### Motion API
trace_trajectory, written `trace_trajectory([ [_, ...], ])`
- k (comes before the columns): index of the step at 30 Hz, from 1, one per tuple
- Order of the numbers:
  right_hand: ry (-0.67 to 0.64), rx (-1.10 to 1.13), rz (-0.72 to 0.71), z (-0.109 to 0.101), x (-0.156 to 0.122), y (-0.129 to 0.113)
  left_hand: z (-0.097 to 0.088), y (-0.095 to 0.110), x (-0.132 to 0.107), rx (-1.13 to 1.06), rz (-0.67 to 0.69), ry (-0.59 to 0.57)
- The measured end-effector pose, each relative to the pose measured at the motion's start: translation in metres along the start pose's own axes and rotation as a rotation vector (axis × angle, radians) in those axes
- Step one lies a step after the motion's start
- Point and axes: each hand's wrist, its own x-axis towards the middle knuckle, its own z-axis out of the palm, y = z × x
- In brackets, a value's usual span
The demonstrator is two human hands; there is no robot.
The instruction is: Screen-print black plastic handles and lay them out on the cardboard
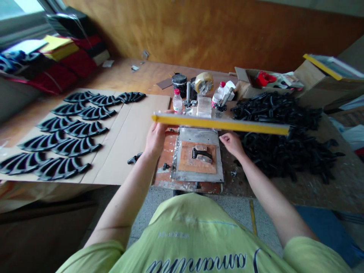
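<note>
The left hand (155, 139) is closed around the near end of a long yellow squeegee (218, 123), with the fingers curled up behind it, and holds the squeegee level across the work area. The right hand (231, 145) is just below the far part of the squeegee, fingers loosely together and slightly curled, and pinches nothing. It hovers beside the right edge of a metal plate (199, 136). An orange board (184, 161) lies on the plate, and a small black piece (201, 152) sits on the board, directly under the squeegee's span.

To the left, black fan-shaped pieces (61, 148) lie in two rows on a cardboard sheet (136, 129). To the right is a large heap of black pieces (284, 151). Beyond the plate, the bench (127, 72) holds a bottle with a pink cap (177, 101), a dark tin (179, 84) and a roll of tape (204, 81). A cardboard box (244, 85) with a red object (265, 79) inside stands at the far right.
</note>
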Motion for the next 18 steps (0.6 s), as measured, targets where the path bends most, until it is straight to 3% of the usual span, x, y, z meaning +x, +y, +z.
trace_trajectory([
  [3,-0.129,-0.135,-0.202,0.038,-0.033,-0.023,0.012,0.011,0.025,-0.018,0.033,-0.027],
  [6,-0.211,-0.268,-0.222,0.055,-0.050,-0.051,0.016,-0.003,0.013,-0.065,0.012,0.043],
  [8,-0.232,-0.279,-0.122,0.058,-0.055,-0.068,0.017,-0.027,-0.017,-0.058,-0.154,0.007],
  [9,-0.221,-0.261,-0.073,0.058,-0.058,-0.076,0.018,-0.041,-0.036,-0.035,-0.296,-0.056],
  [10,-0.193,-0.234,-0.038,0.060,-0.063,-0.085,0.019,-0.056,-0.056,-0.005,-0.494,-0.196],
  [12,-0.128,-0.166,-0.077,0.065,-0.075,-0.106,0.020,-0.081,-0.092,-0.047,-0.714,-0.265],
  [15,-0.162,-0.034,-0.401,0.071,-0.092,-0.127,0.013,-0.104,-0.118,-0.195,-0.779,-0.140],
  [17,-0.201,0.026,-0.552,0.063,-0.095,-0.119,-0.006,-0.111,-0.114,-0.179,-0.749,-0.017],
  [18,-0.192,0.019,-0.541,0.055,-0.093,-0.106,-0.022,-0.114,-0.109,-0.125,-0.722,0.046],
])
